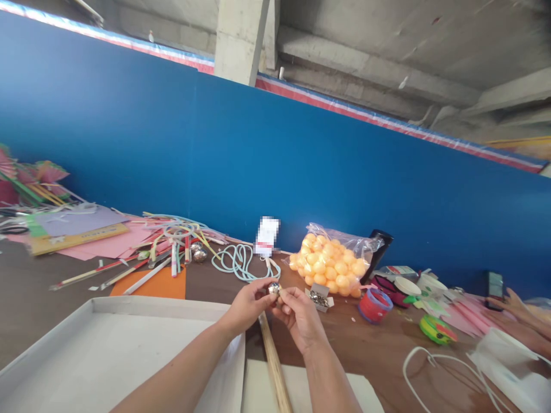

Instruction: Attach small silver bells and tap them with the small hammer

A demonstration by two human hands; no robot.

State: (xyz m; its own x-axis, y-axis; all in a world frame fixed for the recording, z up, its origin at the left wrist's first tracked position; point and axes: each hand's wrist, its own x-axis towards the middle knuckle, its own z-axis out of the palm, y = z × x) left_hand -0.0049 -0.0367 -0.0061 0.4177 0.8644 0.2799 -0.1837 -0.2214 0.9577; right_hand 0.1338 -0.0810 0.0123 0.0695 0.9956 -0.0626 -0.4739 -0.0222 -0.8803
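Observation:
A small shiny silver ball (274, 288) is pinched between my two hands near the middle of the view. My left hand (248, 305) holds it from the left with thumb and forefinger. From the right, the fingers of my right hand (298, 314) close on the ball's side; any smaller piece between them is too small to make out. Below the hands lies a wooden stick (274, 367). Just right of my right hand is a small open box (319, 298) of little metal pieces. Two more silver balls (200, 253) rest farther left on the table.
A white tray (129, 350) fills the lower left. Behind are blue cord (235, 261), a bag of orange balls (329, 261) and a blue wall (275, 166). Red ribbon roll (375, 305), green reel (435, 330) and another person's hands (514, 312) are at right.

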